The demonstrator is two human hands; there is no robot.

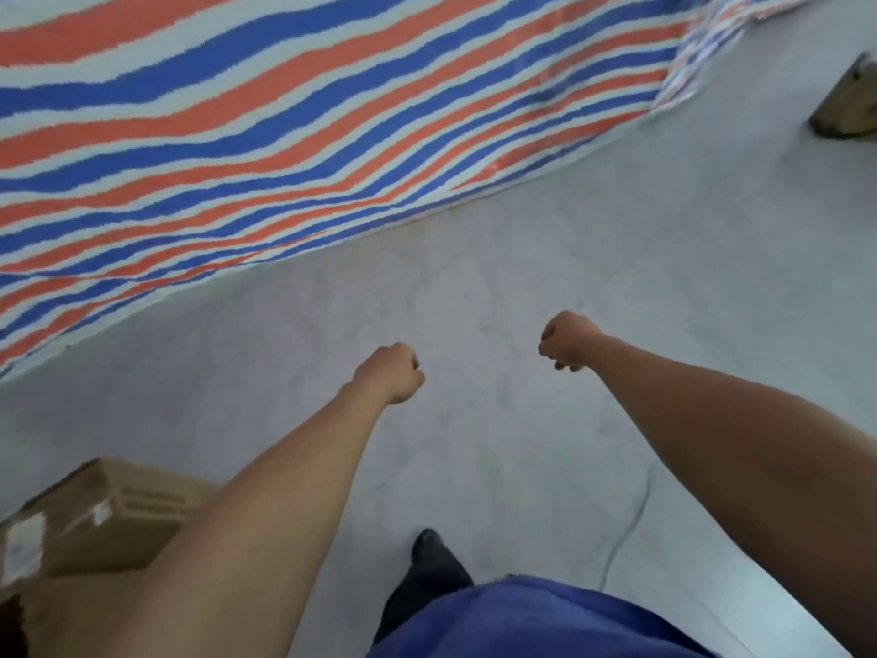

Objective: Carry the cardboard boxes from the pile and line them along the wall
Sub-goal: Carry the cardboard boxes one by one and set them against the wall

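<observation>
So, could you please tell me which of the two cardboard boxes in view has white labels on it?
The box at lower left, beside the left forearm, shows white labels and printed text. The box at the right edge shows none.

Bare floor [498, 287] between tarp [284, 111], box [109, 515].

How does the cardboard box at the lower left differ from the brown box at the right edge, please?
The lower-left box lies close by, beside the left forearm, showing printed text and white labels. The right-edge box lies farther off, cut by the frame, with no markings visible. Both are brown cardboard resting on the grey floor.
</observation>
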